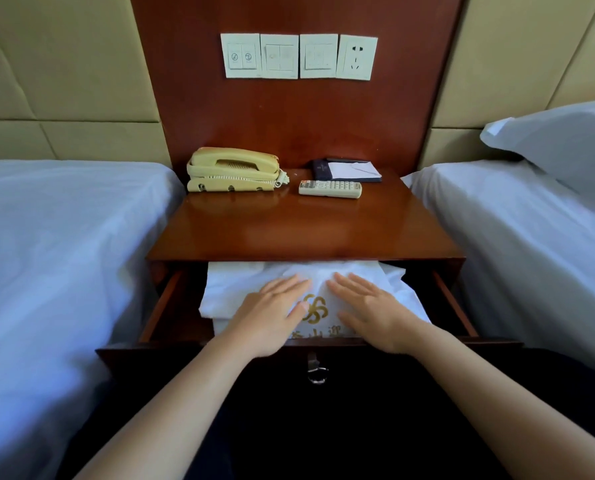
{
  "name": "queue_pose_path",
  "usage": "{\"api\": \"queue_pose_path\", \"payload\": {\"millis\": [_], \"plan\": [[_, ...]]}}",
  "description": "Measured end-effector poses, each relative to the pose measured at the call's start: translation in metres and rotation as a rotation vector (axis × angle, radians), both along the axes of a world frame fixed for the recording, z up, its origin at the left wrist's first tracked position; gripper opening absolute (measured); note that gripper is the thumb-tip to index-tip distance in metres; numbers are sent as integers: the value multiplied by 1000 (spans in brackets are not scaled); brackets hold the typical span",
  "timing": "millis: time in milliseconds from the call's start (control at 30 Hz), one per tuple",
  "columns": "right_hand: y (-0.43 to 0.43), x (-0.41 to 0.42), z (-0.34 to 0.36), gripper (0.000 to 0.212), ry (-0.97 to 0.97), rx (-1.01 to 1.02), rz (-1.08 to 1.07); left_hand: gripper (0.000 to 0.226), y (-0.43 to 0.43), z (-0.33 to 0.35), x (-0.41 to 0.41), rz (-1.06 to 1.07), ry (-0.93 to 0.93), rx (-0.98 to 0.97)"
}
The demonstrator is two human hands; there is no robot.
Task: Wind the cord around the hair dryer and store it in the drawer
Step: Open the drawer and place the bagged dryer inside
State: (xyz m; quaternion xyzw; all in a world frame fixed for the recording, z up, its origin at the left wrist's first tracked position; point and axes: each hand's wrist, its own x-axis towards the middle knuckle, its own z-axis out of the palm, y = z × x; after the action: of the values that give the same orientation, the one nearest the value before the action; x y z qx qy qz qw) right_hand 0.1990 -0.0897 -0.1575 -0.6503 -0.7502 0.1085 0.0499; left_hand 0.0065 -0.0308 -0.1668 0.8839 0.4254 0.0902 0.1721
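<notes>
The nightstand drawer (157, 306) is pulled out below the wooden top. A white cloth bag (233, 289) with a gold emblem and gold lettering fills its middle. My left hand (271, 315) lies flat on the bag's left half, fingers straight. My right hand (368, 311) lies flat on the bag's right half, fingers straight too. The bag bulges under my palms. No hair dryer or cord shows; whatever is in the bag is hidden.
On the nightstand top (289, 230) sit a cream telephone (233, 169), a white remote (330, 188) and a dark notepad holder (344, 169). Wall switches and a socket (356, 57) hang above. White beds flank both sides. A metal ring pull (317, 370) hangs on the drawer front.
</notes>
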Motion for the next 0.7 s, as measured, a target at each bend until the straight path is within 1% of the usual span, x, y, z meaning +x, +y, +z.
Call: {"api": "queue_pose_path", "payload": {"millis": [67,133,233,300,333,367,433,467,500,567,633,700], "plan": [[4,-3,-1,62,17,-97,-2,55,2,-5,7,14,82,-59],[8,-2,0,63,0,-169,-30,58,7,-6,10,54,120,-112],[15,-3,3,62,-16,-233,-81,56,15,-3,11,99,128,-197],[21,-7,3,61,-25,-244,-122,54,22,0,12,114,99,-217],[23,-8,3,60,-28,-243,-146,52,23,1,12,121,69,-198],[25,-9,3,59,-33,-232,-174,51,24,1,12,130,26,-138],[27,-14,3,54,-79,-171,-223,52,20,2,13,149,-71,84],[28,-17,3,52,-132,-116,-236,54,16,4,14,146,-87,159],[28,-20,2,51,-189,-60,-244,54,13,4,16,132,-63,179],[29,-25,2,51,-236,2,-245,55,8,3,19,81,48,137],[30,-23,1,53,-211,-9,-234,56,5,4,22,26,116,125],[31,-18,2,56,-187,-34,-217,57,4,6,24,11,112,131]]}}
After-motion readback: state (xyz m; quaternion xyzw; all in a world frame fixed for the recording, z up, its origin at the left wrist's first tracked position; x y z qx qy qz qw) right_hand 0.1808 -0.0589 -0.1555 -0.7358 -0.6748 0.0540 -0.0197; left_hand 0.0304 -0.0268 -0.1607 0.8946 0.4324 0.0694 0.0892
